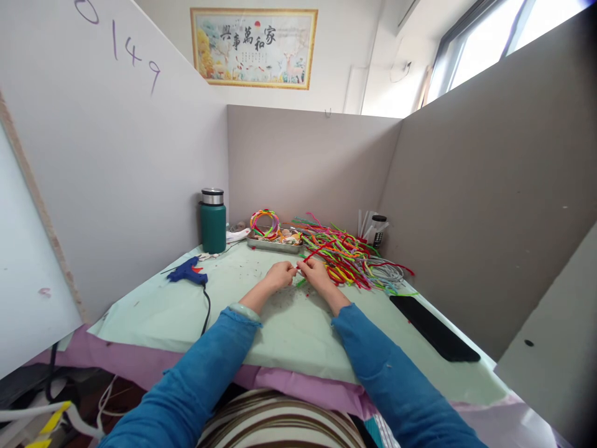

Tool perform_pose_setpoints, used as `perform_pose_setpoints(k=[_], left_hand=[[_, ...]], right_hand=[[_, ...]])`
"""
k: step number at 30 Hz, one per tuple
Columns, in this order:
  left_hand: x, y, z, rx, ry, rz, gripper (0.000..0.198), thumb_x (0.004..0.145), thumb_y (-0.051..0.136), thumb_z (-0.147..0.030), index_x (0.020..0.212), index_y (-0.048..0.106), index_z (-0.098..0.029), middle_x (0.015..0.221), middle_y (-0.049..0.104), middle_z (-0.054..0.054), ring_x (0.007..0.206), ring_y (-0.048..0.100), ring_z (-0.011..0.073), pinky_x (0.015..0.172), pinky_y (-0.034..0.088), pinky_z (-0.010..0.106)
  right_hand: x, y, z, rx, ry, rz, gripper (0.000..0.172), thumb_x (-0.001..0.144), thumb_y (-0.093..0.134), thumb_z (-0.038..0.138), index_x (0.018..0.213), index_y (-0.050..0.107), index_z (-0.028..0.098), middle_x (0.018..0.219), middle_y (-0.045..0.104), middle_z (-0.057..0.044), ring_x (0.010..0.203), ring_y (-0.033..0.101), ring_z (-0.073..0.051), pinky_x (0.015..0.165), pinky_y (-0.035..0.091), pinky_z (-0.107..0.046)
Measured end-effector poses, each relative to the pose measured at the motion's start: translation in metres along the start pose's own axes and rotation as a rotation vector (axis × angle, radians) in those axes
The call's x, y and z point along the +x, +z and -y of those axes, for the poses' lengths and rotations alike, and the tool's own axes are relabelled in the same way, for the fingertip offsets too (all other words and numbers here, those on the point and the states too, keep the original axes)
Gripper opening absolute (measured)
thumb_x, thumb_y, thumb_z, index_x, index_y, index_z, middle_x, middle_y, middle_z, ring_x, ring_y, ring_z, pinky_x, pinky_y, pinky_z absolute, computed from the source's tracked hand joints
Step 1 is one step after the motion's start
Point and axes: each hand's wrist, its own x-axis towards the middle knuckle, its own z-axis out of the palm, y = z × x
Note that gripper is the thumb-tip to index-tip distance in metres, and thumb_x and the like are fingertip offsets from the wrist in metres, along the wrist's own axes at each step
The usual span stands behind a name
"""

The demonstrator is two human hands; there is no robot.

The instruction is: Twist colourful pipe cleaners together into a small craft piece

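Left hand [280,275] and right hand [318,272] meet above the pale green surface [261,323]. Each grip is pinched shut on a thin red fuzzy pipe cleaner [321,252] — close together, seemingly for control — beside the multicoloured pile of pipe cleaners [347,256], handily near.

This is a small craft workstation, a cubicle walled off inside a plain room. Tall grey partition panels [308,162] close in the bench [289,330] at the back and right, and a white panel [116,155] on the left bears a handwritten number. A pale green sheet over a pink cloth [153,364] covers the bench. Craft supplies lie on it: a blue hot-glue gun [186,272] with a black cord, a heap of bright fuzzy pipe cleaners [347,255] and a shallow metal tray [273,244] holding coloured rings. Beyond the partitions, a framed picture with calligraphy [254,48] hangs on a white wall near a bright window [489,43].
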Motion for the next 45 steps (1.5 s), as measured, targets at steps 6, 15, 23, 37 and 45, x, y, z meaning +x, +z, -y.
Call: perform_pose_setpoints(k=[6,15,23,37,45], left_hand=[[0.0034,0.0004,0.0041,-0.013,0.021,0.039,0.025,0.079,0.044,-0.026,0.077,0.066,-0.014,0.068,0.065,0.002,0.056,0.049,0.0104,0.053,0.033,0.021],[0.0054,0.0017,0.0056,-0.005,-0.07,-0.057,0.027,0.08,0.049,-0.034,0.077,0.066,-0.014,0.058,0.06,0.001,0.055,0.049,0.0112,0.055,0.034,0.021],[0.0058,0.0027,0.0074,-0.095,-0.018,-0.035,0.028,0.078,0.047,-0.034,0.08,0.068,-0.015,0.051,0.052,-0.002,0.052,0.045,0.0103,0.051,0.031,0.02],[0.0037,0.0009,0.0068,0.015,0.097,-0.047,0.031,0.077,0.045,-0.038,0.069,0.065,-0.015,0.058,0.059,-0.001,0.056,0.049,0.011,0.054,0.032,0.022],[0.0033,-0.0004,0.0059,0.027,0.101,-0.009,0.03,0.08,0.041,-0.032,0.074,0.066,-0.015,0.056,0.062,0.0,0.056,0.052,0.0118,0.057,0.036,0.021]], right_hand=[[-0.0001,-0.001,0.0011,-0.015,0.021,-0.014,0.036,0.071,0.055,0.047,0.052,0.046,0.018,0.046,0.044,0.003,0.047,0.038,-0.01,0.049,0.03,-0.024],[-0.0009,-0.002,0.003,0.008,0.04,-0.027,0.037,0.071,0.055,0.048,0.052,0.046,0.018,0.043,0.043,0.003,0.046,0.038,-0.01,0.048,0.03,-0.024],[0.0,-0.003,0.0005,0.018,0.056,-0.035,0.037,0.072,0.053,0.048,0.052,0.044,0.019,0.044,0.044,0.003,0.045,0.038,-0.011,0.048,0.031,-0.024],[-0.0016,0.0003,0.002,0.041,-0.013,0.037,0.035,0.072,0.055,0.048,0.056,0.047,0.018,0.048,0.047,0.004,0.048,0.039,-0.01,0.049,0.031,-0.023],[-0.0022,-0.0003,0.0048,0.056,0.012,0.031,0.036,0.071,0.057,0.049,0.056,0.048,0.017,0.048,0.047,0.003,0.048,0.039,-0.01,0.048,0.031,-0.023]])
